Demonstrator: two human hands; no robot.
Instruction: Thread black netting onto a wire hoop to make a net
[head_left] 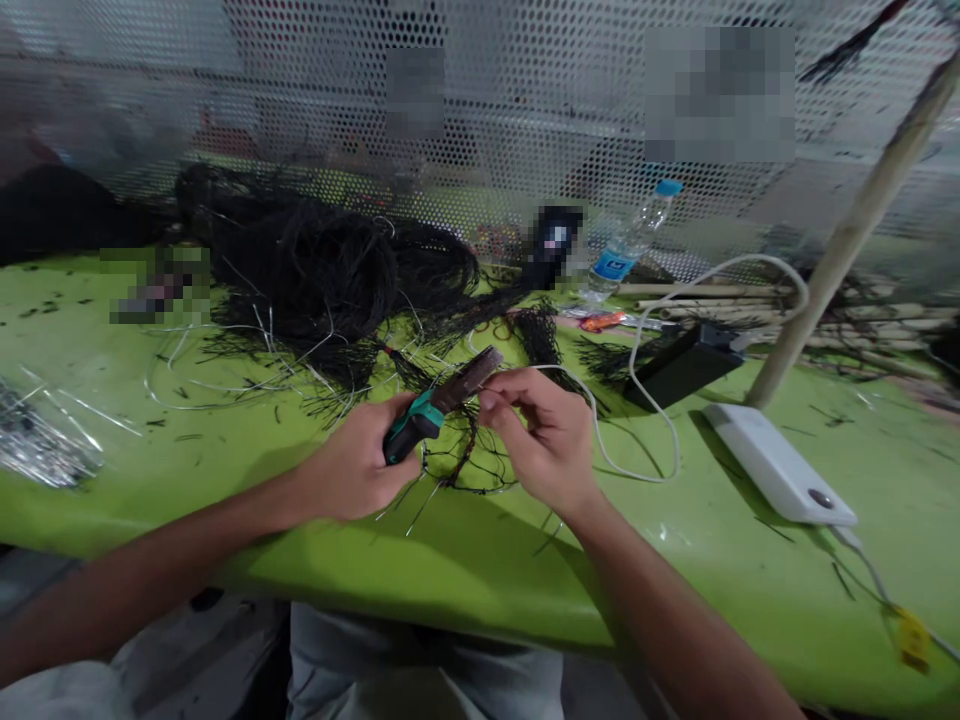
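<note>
My lap (420, 670) sits under the front edge of the green worktop (322, 570), and my forearms (225, 525) cross that edge. Inward from the left edge lie silvery wires (45, 440); next, a broad heap of black cords (322, 255) crowds the back edge, pale wire straggling from it toward my left hand (360, 465), which is clenched around teal-and-black pliers (412, 430). Just beside their tips, my right hand (544, 435) pinches a thin strand too small to make out. Dark knotted mesh (454, 482) hangs or lies below, near the front edge's middle. Room to the right narrows where a white cable (637, 476) loops before a black box (686, 365) and a white power bank (780, 465). A wooden pole (840, 250) slants up near the right edge.

The cover is glossy, rounding over the front; a perforated screen (300, 60) stands behind. I can't read the blue label (612, 265) on the bottle (652, 215) or the yellow tag (913, 640) by the front right corner.
</note>
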